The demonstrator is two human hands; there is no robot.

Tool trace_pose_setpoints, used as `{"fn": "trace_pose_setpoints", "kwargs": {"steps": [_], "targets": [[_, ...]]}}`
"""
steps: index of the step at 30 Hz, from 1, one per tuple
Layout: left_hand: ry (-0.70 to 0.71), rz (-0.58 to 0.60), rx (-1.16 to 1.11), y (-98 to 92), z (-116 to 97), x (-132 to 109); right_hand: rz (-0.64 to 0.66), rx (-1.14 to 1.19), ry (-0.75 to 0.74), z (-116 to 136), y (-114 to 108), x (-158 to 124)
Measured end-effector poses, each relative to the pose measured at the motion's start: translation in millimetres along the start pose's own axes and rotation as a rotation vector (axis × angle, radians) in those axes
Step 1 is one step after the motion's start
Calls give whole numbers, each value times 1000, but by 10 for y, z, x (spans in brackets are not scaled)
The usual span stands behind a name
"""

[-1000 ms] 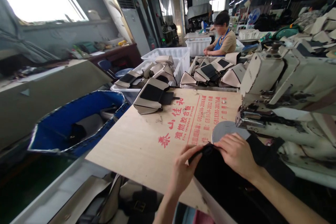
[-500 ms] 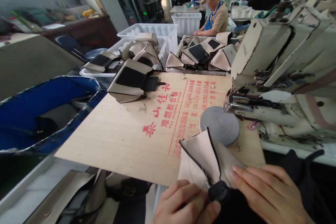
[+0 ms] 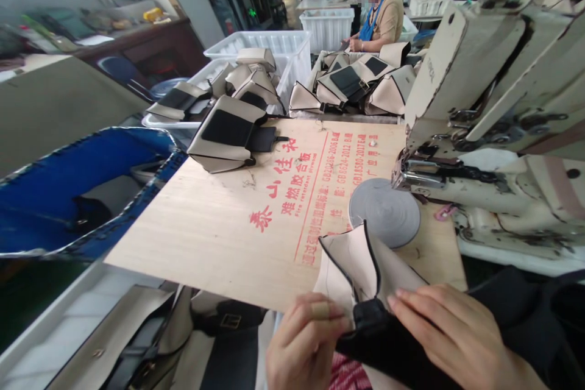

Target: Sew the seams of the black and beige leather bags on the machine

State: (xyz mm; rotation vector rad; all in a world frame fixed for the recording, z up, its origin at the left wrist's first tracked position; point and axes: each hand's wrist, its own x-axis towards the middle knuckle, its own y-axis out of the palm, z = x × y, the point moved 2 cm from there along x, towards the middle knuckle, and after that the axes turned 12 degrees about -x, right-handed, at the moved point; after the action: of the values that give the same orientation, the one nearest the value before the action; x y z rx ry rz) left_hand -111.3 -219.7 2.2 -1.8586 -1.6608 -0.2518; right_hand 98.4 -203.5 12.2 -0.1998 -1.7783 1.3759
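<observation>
A cream handbag with black edge trim [image 3: 350, 256] is held between my two hands at the near edge of the plywood board [image 3: 219, 237]. My left hand [image 3: 308, 335] pinches its left side beside a black tab, with a beige band around one finger. On the other side, my right hand [image 3: 450, 326] grips the bag with its fingers pressed along the cream panel. The bag's black lower part hangs under my hands, partly hidden by them. Just beyond the bag lies a flat roll of grey tape [image 3: 384, 212]. Another cream and black bag [image 3: 226, 134] lies at the board's far left corner.
A sewing machine [image 3: 461, 85] stands at the right. White crates [image 3: 256, 42] with several bags are behind the board, and a blue-lined bin [image 3: 59, 189] is at left. More bag pieces [image 3: 210, 341] fill a near-left crate. A person [image 3: 379, 6] sits working at the back.
My left hand has turned and lifted slightly at the bag's edge. The bag has shifted a little, and my right hand has moved slightly left along it.
</observation>
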Motion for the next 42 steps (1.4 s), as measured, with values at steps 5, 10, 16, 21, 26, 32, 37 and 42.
{"fn": "trace_pose_setpoints", "kwargs": {"steps": [5,10,16,21,26,32,37,42], "targets": [[-70,-82,-41,21,-1,-46,-40,-7,-28,14,-48,36],[-63,-58,-27,23,9,-80,-42,-9,-20,42,-16,-8],[-100,138,-44,-39,22,-29,-14,34,34,78,22,-76],[-115,317,-9,-38,-25,15,-23,41,53,85,-1,-70],[-3,311,42,31,-55,38,-55,-3,47,81,-65,-74],[-125,289,206,184,-205,141,-55,17,62,87,-132,-140],[-43,218,209,375,-288,60,121,137,32,35,-118,-119],[75,125,232,555,-241,-100,545,303,20,-95,-83,0]]}}
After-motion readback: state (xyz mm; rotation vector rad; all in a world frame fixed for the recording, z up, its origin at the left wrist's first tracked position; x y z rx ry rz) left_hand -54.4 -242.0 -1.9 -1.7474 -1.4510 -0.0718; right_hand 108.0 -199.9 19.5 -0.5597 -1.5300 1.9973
